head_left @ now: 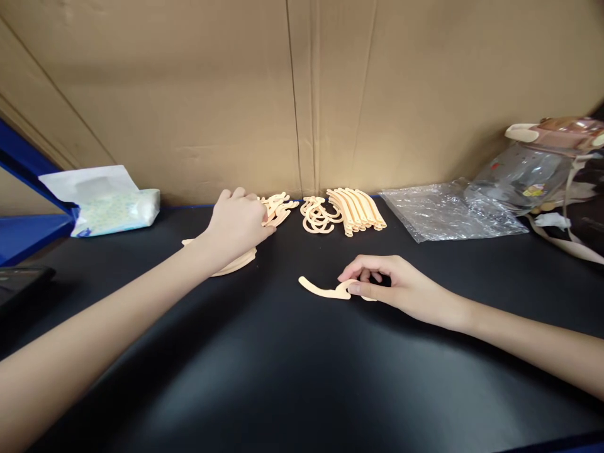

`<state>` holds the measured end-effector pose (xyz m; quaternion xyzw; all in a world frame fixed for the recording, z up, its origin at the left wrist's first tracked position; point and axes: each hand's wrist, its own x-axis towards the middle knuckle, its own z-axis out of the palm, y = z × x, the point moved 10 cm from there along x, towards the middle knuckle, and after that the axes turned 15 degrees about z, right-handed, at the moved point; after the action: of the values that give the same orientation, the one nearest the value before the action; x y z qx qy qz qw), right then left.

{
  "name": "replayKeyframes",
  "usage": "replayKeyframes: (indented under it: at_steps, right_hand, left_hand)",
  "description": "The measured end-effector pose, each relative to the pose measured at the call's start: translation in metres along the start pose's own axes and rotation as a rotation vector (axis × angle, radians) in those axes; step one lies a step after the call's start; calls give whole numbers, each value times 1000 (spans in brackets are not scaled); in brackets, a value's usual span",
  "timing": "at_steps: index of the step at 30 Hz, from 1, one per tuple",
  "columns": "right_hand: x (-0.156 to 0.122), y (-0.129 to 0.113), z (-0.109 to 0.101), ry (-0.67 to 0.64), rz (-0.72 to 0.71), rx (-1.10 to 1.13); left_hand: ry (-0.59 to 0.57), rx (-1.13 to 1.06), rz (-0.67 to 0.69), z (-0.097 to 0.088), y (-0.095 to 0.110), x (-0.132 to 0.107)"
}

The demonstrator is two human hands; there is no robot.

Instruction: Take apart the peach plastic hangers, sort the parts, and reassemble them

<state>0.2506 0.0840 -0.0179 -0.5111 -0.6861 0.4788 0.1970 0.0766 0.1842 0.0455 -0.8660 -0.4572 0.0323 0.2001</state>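
My left hand (238,223) reaches to the back of the black table, its fingers curled over a small heap of pale peach plastic pieces (279,207). Under its wrist lies a stack of long curved peach pieces (236,264). My right hand (396,283) rests on the table nearer me and pinches one end of a single curved peach piece (321,289) lying flat. Further back lie a cluster of hook-shaped pieces (317,217) and a neat row of curved bars (359,209).
A cardboard wall (302,94) closes the back. A tissue pack (113,204) lies at the left by a blue frame (23,229). A clear plastic bag (448,211) and a transparent bottle with a pink lid (552,157) lie at the right.
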Motion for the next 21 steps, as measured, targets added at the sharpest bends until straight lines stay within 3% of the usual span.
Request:
replayKeyframes:
  at_steps: [6, 13, 17, 21]
  right_hand:
    - [0, -1, 0, -16, -1, 18]
    - [0, 1, 0, -12, 8, 15]
    - [1, 0, -1, -3, -6, 12]
    - [1, 0, -3, 19, -7, -5]
  left_hand:
    - [33, -70, 1, 5, -2, 5]
    - [168, -143, 13, -6, 2, -2]
    - [283, -222, -1, -17, 10, -19]
    - [347, -308, 97, -20, 37, -49]
